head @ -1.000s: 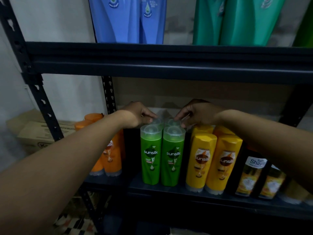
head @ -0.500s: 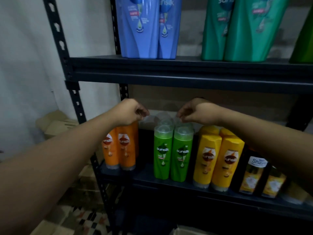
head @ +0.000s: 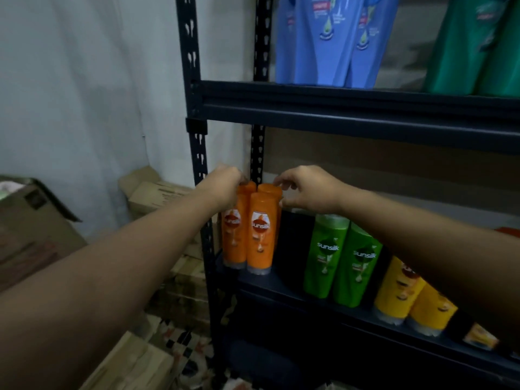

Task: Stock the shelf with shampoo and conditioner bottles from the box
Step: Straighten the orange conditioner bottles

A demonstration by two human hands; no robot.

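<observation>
Several orange Sunsilk bottles (head: 260, 235) stand at the left end of the dark middle shelf (head: 365, 319). My left hand (head: 222, 190) is curled over the tops of the left orange bottles. My right hand (head: 312, 190) pinches the cap of the back right orange bottle with thumb and fingers. To the right stand two green bottles (head: 342, 260) and then yellow bottles (head: 408, 296), partly behind my right forearm.
Large blue bottles (head: 329, 38) and green bottles (head: 478, 46) stand on the upper shelf. The black shelf upright (head: 197, 136) rises just left of my hands. Cardboard boxes (head: 33, 229) are stacked on the floor at the left, against a white wall.
Both hands left the green bottle caps and moved left onto the tops of the orange bottles. The view turned left with them.
</observation>
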